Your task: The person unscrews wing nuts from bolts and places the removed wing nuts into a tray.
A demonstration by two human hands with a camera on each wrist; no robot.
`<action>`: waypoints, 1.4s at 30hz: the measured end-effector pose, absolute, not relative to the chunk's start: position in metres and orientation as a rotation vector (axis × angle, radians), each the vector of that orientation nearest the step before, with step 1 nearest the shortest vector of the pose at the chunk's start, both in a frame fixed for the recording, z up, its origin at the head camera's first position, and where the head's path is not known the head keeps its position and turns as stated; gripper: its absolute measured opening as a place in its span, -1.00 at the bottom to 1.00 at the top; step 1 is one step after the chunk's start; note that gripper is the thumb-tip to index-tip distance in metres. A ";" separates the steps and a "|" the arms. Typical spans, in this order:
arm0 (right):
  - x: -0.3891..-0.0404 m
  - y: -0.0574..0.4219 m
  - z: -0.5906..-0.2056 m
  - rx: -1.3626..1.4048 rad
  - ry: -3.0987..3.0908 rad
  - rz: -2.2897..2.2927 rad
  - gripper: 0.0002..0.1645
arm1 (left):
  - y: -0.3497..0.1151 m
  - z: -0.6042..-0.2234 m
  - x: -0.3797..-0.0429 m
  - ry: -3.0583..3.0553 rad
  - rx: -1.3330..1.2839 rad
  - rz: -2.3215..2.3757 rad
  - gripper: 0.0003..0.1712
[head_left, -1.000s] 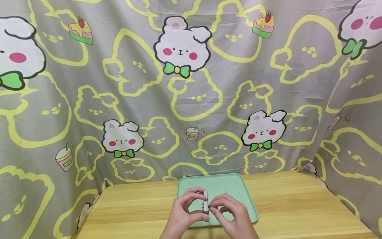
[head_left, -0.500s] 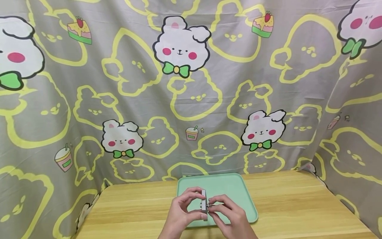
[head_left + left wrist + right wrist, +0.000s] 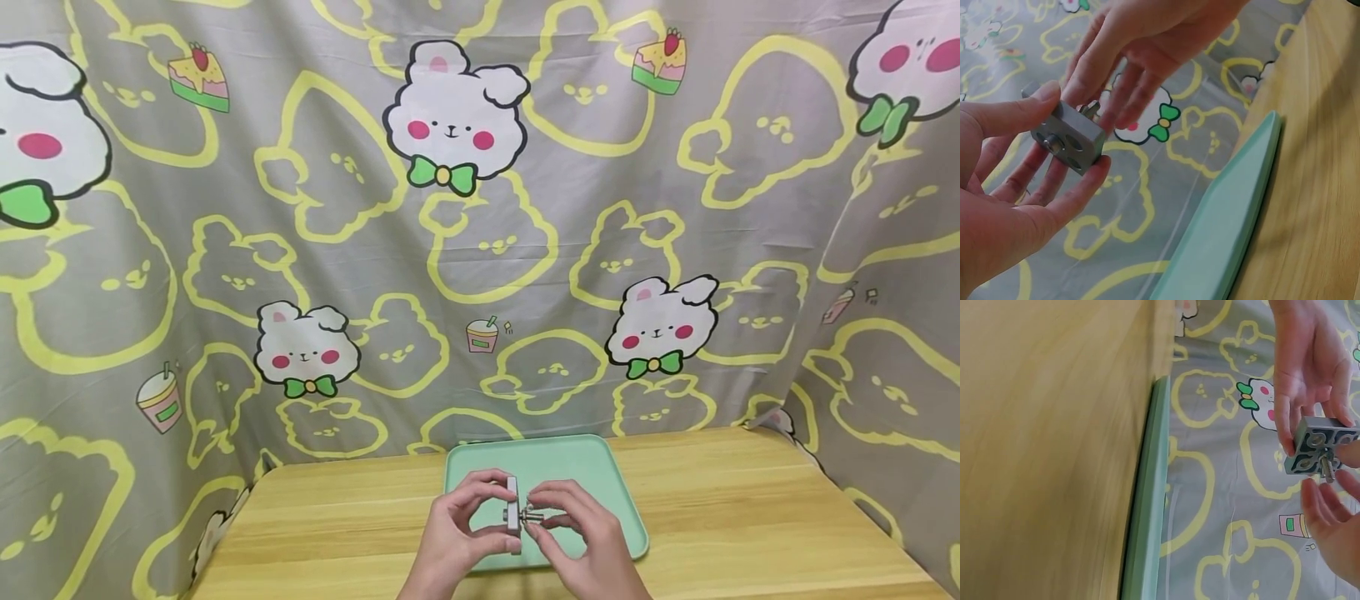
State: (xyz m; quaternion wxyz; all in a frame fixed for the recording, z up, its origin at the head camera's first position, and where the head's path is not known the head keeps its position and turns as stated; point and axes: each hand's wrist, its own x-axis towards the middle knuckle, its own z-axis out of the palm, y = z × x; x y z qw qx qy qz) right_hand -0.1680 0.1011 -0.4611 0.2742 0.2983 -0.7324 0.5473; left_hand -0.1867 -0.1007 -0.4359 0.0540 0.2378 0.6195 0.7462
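Upright in the left hand (image 3: 456, 527), a grey square block (image 3: 512, 500) is gripped by its edges between thumb and fingers. In the left wrist view, a round bolt head (image 3: 1054, 143) sits in the middle of one holed face. The bolt's threaded shank (image 3: 1328, 469) sticks out of the opposite face, which has recessed rings. Close to that face is a small winged metal piece like a wing nut (image 3: 1089, 109). The right hand (image 3: 588, 533) has its thumb and fingers curled around it, fingertips right at its sides. Both hands are above the tray.
A pale green tray (image 3: 555, 457) with a low rim lies on the wooden table (image 3: 352, 517). Behind and at both sides hangs a grey cloth (image 3: 487, 258) printed with cartoon animals.
The right fingers have spread, leaving the bolt's shank more visible between them. The left hand and block have shifted slightly left and otherwise hold still.
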 end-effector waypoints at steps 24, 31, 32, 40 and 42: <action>-0.172 0.115 -0.453 0.349 -2.137 2.486 -0.60 | -0.091 -0.437 -0.181 2.079 0.793 2.164 -0.54; -0.172 0.115 -0.452 0.367 -2.147 2.445 -0.60 | -0.090 -0.436 -0.180 2.083 0.787 2.156 -0.55; -0.173 0.115 -0.452 0.363 -2.149 2.438 -0.60 | -0.090 -0.435 -0.180 2.085 0.785 2.155 -0.55; -0.172 0.113 -0.453 0.399 -2.134 2.377 -0.65 | -0.089 -0.437 -0.181 2.062 0.784 2.169 -0.55; -0.171 0.113 -0.453 0.432 -2.135 2.339 -0.67 | -0.089 -0.438 -0.182 2.041 0.783 2.175 -0.54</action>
